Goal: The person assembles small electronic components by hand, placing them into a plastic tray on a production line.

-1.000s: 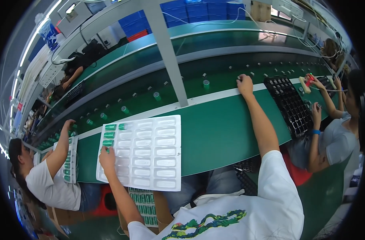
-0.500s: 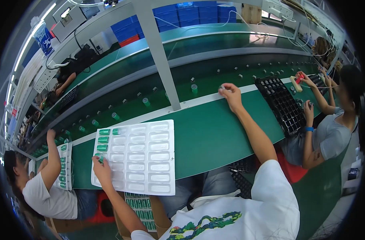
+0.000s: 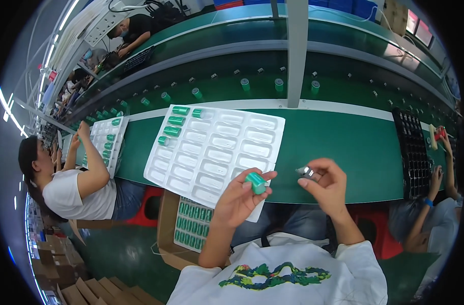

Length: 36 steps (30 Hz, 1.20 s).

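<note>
My left hand, palm up, holds a green cylinder between thumb and fingers, over the near right edge of a white compartment tray. Close by on the right, my right hand pinches a small silvery metal part; its tip points toward the cylinder, with a gap between them. Several green cylinders lie in the tray's far left compartments, and one sits slightly askew. The tray's other pockets are bare.
Beyond the tray, a green belt carries upright green cylinders and small metal parts. A grey post rises at its edge. A black rack stands right. Below, a carton holds filled trays. Co-workers sit on both sides.
My left hand has moved right from the tray's left column, where a cylinder now lies, and holds a green cylinder. My right hand has come back from the belt edge. The view has turned left.
</note>
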Each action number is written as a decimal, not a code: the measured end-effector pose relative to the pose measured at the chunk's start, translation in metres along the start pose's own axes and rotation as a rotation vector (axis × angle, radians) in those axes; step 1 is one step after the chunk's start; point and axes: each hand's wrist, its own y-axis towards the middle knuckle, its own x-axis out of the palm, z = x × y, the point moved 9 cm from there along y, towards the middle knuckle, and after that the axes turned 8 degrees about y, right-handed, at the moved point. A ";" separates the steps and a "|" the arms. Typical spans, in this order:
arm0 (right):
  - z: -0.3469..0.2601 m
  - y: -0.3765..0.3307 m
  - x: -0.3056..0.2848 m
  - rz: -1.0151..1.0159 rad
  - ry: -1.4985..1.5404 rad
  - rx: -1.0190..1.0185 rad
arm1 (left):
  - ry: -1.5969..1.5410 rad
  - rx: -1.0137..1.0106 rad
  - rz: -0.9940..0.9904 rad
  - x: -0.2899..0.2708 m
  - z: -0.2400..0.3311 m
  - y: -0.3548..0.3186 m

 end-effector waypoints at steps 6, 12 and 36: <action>-0.004 -0.023 0.037 -0.143 -0.395 -0.050 | 0.027 0.008 0.022 -0.004 -0.024 -0.002; -0.001 -0.037 0.036 -0.068 -0.507 -0.237 | -0.017 0.130 0.184 -0.006 -0.029 0.000; -0.004 -0.042 0.064 -0.190 -0.697 -0.207 | 0.214 0.361 0.022 0.012 -0.051 -0.005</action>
